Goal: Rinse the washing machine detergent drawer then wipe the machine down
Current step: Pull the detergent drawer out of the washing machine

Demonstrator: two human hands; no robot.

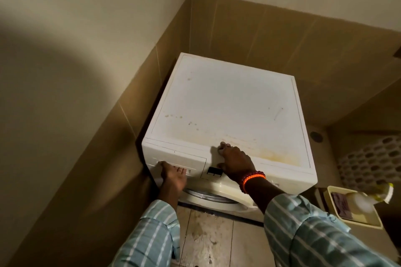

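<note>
From the head view, the washing machine [227,110] stands in a corner, its left side close against the tiled wall [121,119] and its back edge near the rear wall. The left hand [172,174] has its fingers hooked into the recessed handle of the detergent drawer [175,159], which sits flush in the machine's front panel at the upper left; the fingertips are hidden in the recess. To the right of that hand, past the small dark display [214,172], the right hand [235,161] rests on the front edge of the machine's top, fingers curled loosely over the rim and holding nothing; a beaded bracelet [252,180] circles its wrist. Beyond the right hand the stained white top lies bare up to its back edge. Below both hands the door rim [208,195] curves above the tiled floor [208,240]. Right of the right forearm, a yellow tub [377,223] with a spray bottle [368,196] stands beside the machine, before a perforated laundry basket [373,162]
</note>
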